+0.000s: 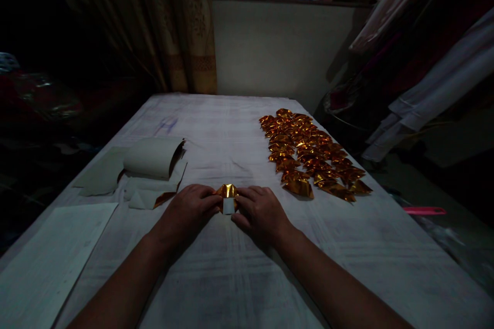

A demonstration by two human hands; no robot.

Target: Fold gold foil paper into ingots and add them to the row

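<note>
A partly folded sheet of gold foil paper (228,192) lies on the table, its whitish back showing at the near side. My left hand (196,199) pinches its left end, and my right hand (260,208) pinches the right end. The fingers of both hands are closed and rest close to the tabletop. Left of my hands lie loose pale sheets of the paper (150,158), one curled over, with gold showing at some edges. To the right sit several folded gold foil pieces (299,187), arranged in rows.
A white sheet (54,252) lies at the table's near left. The table (216,118) has a pale checked cover. Behind it are a curtain (193,36) and a wall (278,51). Clothes (443,77) hang at right, above a pink object (424,211) beside the table edge.
</note>
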